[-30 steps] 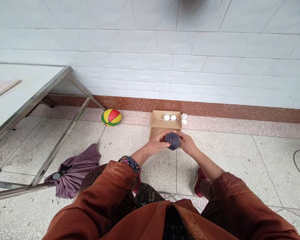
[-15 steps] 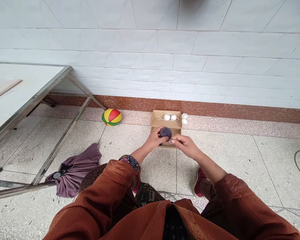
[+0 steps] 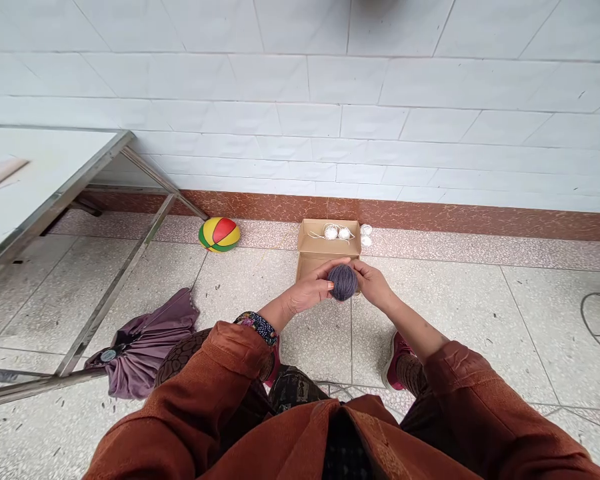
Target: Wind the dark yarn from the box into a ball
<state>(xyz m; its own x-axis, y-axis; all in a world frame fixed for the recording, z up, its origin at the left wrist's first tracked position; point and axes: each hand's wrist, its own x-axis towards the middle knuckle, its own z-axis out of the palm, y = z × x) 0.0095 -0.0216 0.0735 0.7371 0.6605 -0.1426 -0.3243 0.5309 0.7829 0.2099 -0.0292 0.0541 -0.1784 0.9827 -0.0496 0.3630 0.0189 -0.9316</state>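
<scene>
Between the two hands, near the middle of the scene, a round ball of dark grey-purple yarn [image 3: 343,283] is now held a little nearer and farther right than half a second ago. It is cupped on its left and far side by the left hand [image 3: 307,293], with the thumb pressed to its near left side. On its right it is met by the curled fingers of the right hand [image 3: 373,285]; whether anything is pinched there cannot be told. Earlier, that hand was set at the ball's near right edge; by this change a two-sided hold seems to have been regained, and handling of the yarn is judged unfinished.

Beyond, an open brown cardboard box [image 3: 307,265] is partly hidden by the hands. Two small white yarn balls [image 3: 331,232] are left unmoved in its far section, and two more white balls [image 3: 366,241] are seen just outside its right side. Farther left, a red, yellow and green ball [image 3: 219,235] is likewise undisturbed.
</scene>
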